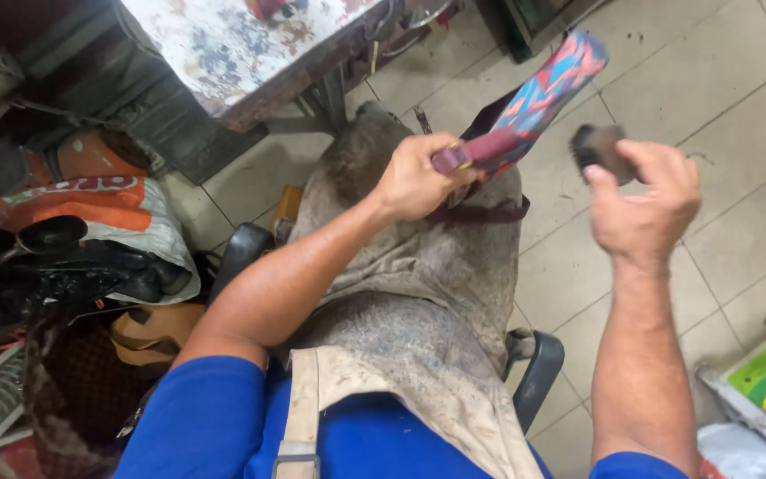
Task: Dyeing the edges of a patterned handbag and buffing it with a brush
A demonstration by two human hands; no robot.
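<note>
Shoe (538, 98) with a red, blue and pink patterned sole is the landmark, raised over the apron-covered lap (427, 293), sole turned up toward the camera. Left hand (418, 182) is clenched around its lower, maroon end, just below the sole. Right hand (644, 200) sits right of the shoe, fingers closed on a dark brush (597, 146) whose bristles point at the sole, close by but not touching it. Below the shoe, the grey, stained apron drapes over the knees, and black chair arms (538, 372) show at either side of it. Up and left of the shoe stands a paint-spattered desk (232, 53). Far left of the shoe lie bags and dark footwear (64, 266). Pale tiled floor (711, 80) spreads behind the shoe.
</note>
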